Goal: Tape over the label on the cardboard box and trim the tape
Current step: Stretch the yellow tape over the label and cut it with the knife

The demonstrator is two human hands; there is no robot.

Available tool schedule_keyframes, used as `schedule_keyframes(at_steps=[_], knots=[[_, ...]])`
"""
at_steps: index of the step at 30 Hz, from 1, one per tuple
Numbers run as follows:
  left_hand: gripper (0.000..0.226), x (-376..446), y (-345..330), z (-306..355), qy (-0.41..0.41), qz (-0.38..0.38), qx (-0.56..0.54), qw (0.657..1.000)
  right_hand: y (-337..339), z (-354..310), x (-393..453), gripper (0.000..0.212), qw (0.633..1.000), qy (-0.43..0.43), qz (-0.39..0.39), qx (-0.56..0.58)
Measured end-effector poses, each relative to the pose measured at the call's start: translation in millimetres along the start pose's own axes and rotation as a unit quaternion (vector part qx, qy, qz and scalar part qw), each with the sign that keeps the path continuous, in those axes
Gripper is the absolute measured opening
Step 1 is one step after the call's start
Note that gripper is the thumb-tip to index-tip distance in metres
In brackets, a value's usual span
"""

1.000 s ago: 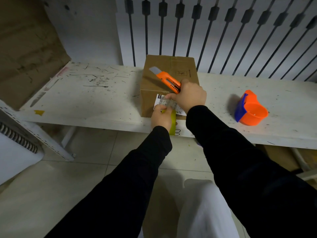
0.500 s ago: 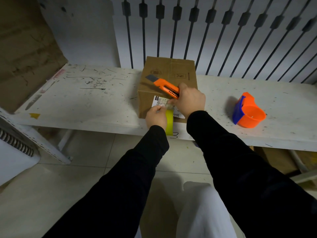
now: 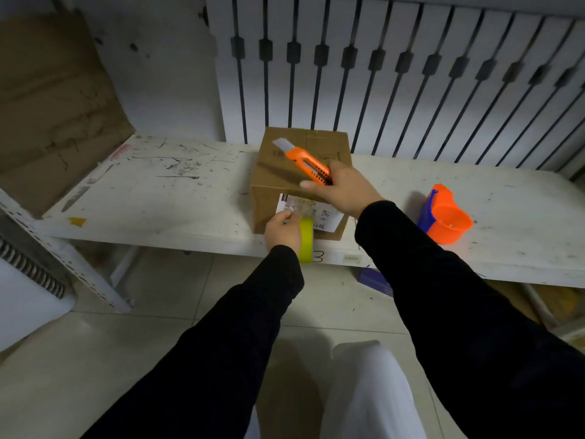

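Tape [image 3: 299, 206] stretches from the label [image 3: 326, 215] down to the roll [image 3: 306, 239] your left hand [image 3: 282, 231] grips, just below your right hand [image 3: 343, 190]; that hand clutches the knife [image 3: 305, 163], blade pointing up-left, away from the strip.

The box [image 3: 285, 172] is plain matt brown cardboard with a white paper label [image 3: 326, 217] on the front, and the clear tape [image 3: 299, 205] over it looks glossy and a bit crinkly. The knife [image 3: 308, 164] and dispenser [image 3: 446, 217] are smooth orange plastic, blade looks like dull metal I think. The white shelf [image 3: 158, 198] is scuffed and scratched, the floor tiles [image 3: 79, 359] slightly shiny, both sleeves [image 3: 459, 312] matt black cloth.
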State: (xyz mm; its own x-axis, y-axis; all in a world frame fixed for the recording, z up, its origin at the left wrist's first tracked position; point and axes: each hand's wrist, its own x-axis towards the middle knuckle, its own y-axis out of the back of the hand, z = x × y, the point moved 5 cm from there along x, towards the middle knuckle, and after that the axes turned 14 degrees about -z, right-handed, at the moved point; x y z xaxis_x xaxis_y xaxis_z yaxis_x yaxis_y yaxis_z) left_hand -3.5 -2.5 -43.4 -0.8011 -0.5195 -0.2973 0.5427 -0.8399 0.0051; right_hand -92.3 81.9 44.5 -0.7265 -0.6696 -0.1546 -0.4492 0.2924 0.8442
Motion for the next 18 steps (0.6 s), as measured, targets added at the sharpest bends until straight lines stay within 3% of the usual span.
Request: schedule_keyframes(at_steps=[2,7,13,18], knots=[[0.031,-2,-1,2,0.002,-0.013,0.0,1.0,0,4,-13,0.043,0.999,0.017,0.035,-0.014],[0.032,-7,2,3,0.013,-0.001,0.002,1.0,-8,10,-37,0.018,0.982,0.05,0.059,-0.175],[0.032,-10,4,5,0.011,0.011,0.041,0.999,-12,8,-46,0.022,0.953,0.028,0.034,-0.3],[0.033,-10,4,4,0.007,0.013,0.039,0.999,-17,9,-44,0.018,0.943,-0.002,0.025,-0.332]])
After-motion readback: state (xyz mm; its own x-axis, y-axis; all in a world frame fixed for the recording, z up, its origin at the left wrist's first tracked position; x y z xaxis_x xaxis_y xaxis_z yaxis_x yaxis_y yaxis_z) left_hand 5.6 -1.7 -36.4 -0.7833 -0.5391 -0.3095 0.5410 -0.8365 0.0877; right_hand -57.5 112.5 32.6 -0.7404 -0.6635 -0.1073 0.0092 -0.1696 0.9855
